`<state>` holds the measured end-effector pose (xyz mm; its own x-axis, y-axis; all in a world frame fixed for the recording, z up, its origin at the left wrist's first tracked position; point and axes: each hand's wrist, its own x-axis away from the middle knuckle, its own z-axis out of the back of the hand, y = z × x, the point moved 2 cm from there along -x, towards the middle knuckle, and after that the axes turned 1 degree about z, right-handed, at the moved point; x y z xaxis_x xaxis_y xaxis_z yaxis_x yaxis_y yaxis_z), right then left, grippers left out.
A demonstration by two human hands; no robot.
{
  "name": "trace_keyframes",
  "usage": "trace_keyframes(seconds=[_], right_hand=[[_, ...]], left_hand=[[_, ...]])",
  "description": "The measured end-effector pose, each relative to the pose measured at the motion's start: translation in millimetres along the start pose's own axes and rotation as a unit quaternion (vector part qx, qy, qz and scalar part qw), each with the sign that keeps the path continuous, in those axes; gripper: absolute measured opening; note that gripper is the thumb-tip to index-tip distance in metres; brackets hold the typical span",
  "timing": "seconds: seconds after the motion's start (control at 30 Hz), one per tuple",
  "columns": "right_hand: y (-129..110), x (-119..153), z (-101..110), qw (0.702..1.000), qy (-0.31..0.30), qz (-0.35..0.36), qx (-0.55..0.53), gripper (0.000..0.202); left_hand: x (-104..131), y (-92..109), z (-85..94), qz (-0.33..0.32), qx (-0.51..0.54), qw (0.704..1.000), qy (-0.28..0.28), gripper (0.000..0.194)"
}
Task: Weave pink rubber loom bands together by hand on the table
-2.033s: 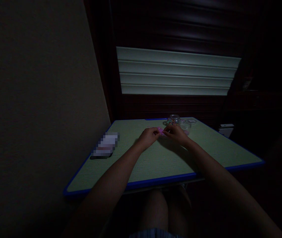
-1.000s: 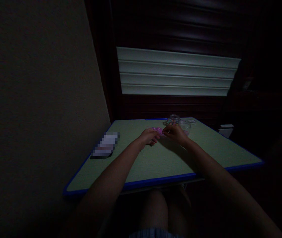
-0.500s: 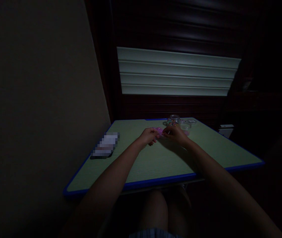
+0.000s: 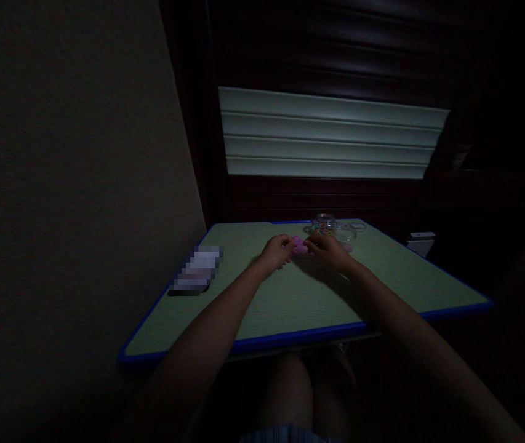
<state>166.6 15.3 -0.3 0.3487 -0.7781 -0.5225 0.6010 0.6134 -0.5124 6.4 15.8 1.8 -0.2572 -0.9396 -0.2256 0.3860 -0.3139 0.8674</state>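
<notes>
Between my two hands is a small pink item (image 4: 299, 246), too dim and small to make out in detail. My left hand (image 4: 277, 252) grips its left side with fingers bent together. On its right side, my right hand (image 4: 324, 248) pinches it between thumb and fingers. Just behind my right hand stands a clear jar (image 4: 325, 223) with small coloured rings in and around it. A second clear round container (image 4: 346, 234) is to the right of the jar, with something pink (image 4: 347, 247) near its base.
The pale green table (image 4: 290, 307) has a blue edge. A blurred-out flat object (image 4: 196, 271) lies at its left side. A clear lid (image 4: 357, 227) lies at the back right. Beyond the right edge is a white box (image 4: 421, 245). A wall rises on the left.
My left hand has turned slightly, its fingers higher and its lower fingers less visible. My right fingers have shifted a little on the pink item.
</notes>
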Motion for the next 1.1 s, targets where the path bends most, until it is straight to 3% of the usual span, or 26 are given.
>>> trace_keyframes(seconds=[0.2,1.1], right_hand=[[-6,2,1,1.0,-0.008,0.002,-0.004,0.037],[5,-2,-2,1.0,0.007,0.02,0.013,0.023]], left_hand=[[1,3,0.0,-0.02,-0.002,1.0,0.001,0.018],[1,0,-1.6,-0.029,-0.006,1.0,-0.008,0.021]])
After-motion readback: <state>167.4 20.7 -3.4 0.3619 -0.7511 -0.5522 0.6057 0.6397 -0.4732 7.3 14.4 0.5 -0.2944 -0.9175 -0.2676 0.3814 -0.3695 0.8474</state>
